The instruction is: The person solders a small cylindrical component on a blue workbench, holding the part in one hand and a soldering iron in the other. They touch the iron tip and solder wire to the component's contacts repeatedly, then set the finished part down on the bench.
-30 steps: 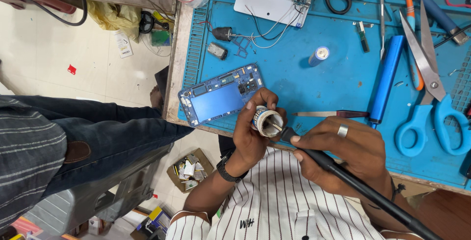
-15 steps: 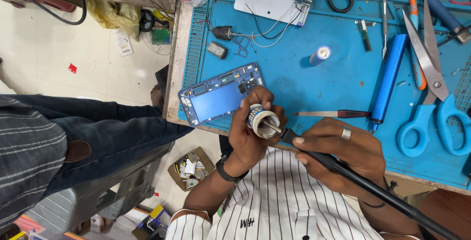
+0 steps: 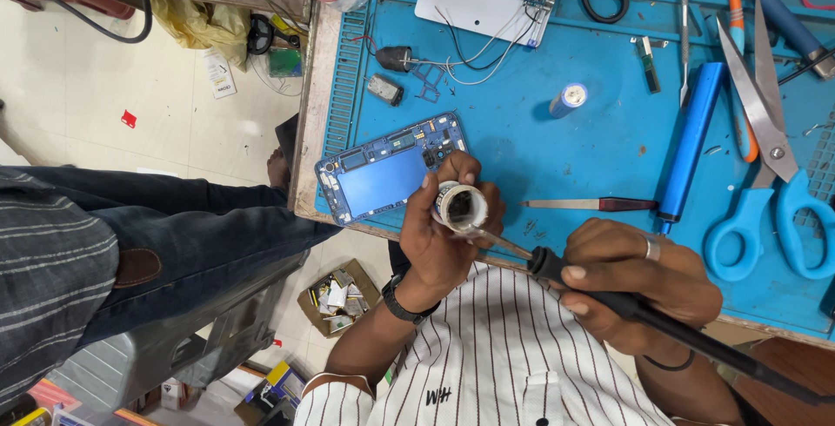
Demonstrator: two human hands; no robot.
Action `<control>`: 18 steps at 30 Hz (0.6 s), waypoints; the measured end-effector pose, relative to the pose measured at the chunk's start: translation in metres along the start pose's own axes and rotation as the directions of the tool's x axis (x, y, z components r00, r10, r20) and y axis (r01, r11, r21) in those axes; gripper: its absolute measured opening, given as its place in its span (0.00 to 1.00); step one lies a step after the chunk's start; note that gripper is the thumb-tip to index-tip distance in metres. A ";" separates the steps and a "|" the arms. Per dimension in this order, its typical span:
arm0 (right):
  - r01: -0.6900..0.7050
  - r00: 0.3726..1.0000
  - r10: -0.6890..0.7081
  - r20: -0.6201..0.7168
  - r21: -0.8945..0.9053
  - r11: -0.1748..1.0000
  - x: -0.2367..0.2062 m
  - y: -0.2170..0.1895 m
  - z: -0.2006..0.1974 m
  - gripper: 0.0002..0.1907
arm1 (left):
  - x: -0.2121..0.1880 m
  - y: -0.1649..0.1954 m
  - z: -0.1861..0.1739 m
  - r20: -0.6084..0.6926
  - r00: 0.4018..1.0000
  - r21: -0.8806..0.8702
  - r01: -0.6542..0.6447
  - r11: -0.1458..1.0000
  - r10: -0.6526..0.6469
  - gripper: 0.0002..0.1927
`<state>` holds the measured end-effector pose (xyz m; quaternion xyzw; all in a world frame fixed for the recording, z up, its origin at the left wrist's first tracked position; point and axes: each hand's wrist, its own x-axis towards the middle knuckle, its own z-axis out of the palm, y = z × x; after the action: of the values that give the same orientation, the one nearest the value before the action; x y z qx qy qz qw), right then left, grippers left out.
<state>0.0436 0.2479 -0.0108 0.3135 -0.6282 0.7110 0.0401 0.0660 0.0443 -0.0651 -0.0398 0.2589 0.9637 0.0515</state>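
Over the near edge of the blue mat [image 3: 591, 130], seen from your head camera, your left hand [image 3: 444, 234] wraps around one small round tin [image 3: 461, 206], its open mouth facing up at you. Your right hand [image 3: 639, 278] closes around one soldering iron [image 3: 557, 267] (ring on one finger); its long axis runs from lower right to upper left, tip in the tin. One opened phone [image 3: 387, 169] lies just beside it, and two scissors [image 3: 765, 147] farther right.
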 end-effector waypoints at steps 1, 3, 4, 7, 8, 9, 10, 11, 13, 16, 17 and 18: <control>0.005 1.000 -0.005 -0.017 0.007 1.000 0.000 0.001 -0.001 0.12 | 0.001 0.000 0.000 0.015 1.000 0.004 -0.027 1.000 0.027 0.21; 0.016 0.998 -0.015 -0.054 0.017 1.000 0.001 0.000 -0.005 0.12 | 0.001 0.002 0.001 -0.013 0.998 0.073 -0.060 0.996 0.061 0.21; 0.009 0.998 -0.008 -0.055 0.016 1.000 0.000 -0.001 -0.008 0.11 | 0.000 0.004 0.002 -0.057 0.996 0.137 -0.062 0.989 0.070 0.21; -0.009 0.995 0.010 -0.100 0.006 1.000 -0.004 -0.003 -0.022 0.11 | -0.002 0.015 0.008 -0.041 0.987 0.282 -0.135 0.950 0.152 0.23; -0.016 0.990 0.016 -0.141 0.000 1.000 -0.008 -0.004 -0.026 0.11 | -0.002 0.019 0.010 -0.008 0.983 0.318 -0.171 0.932 0.183 0.24; -0.019 0.982 0.014 -0.188 -0.028 0.999 -0.010 -0.002 -0.031 0.11 | -0.002 0.024 0.014 0.023 0.980 0.367 -0.191 0.911 0.196 0.25; -0.026 0.972 0.012 -0.236 -0.055 0.998 -0.014 -0.001 -0.036 0.11 | -0.001 0.029 0.018 0.055 0.977 0.412 -0.212 0.887 0.207 0.25; -0.032 0.958 0.002 -0.286 -0.103 0.994 -0.017 0.001 -0.043 0.12 | -0.001 0.033 0.024 0.086 0.972 0.454 -0.233 0.860 0.218 0.27; -0.046 0.912 -0.026 -0.409 -0.167 0.985 -0.022 0.006 -0.055 0.14 | 0.003 0.040 0.035 0.240 0.947 0.713 -0.320 0.623 0.212 0.25; -0.034 0.829 -0.075 -0.554 -0.185 0.982 -0.026 0.008 -0.071 0.17 | 0.010 0.034 0.056 0.322 0.942 0.829 -0.330 0.451 0.098 0.22; -0.013 0.825 -0.086 -0.559 -0.170 0.985 -0.026 0.008 -0.077 0.17 | 0.015 0.028 0.063 0.324 0.944 0.841 -0.314 0.440 0.054 0.20; -0.007 0.825 -0.092 -0.558 -0.172 0.985 -0.026 0.005 -0.080 0.17 | 0.019 0.021 0.069 0.295 0.956 0.832 -0.257 0.492 0.001 0.21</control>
<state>0.0304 0.3293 -0.0296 0.0991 -0.6382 0.7157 0.2658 0.0410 0.0618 0.0028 0.1351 0.6979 0.7029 0.0241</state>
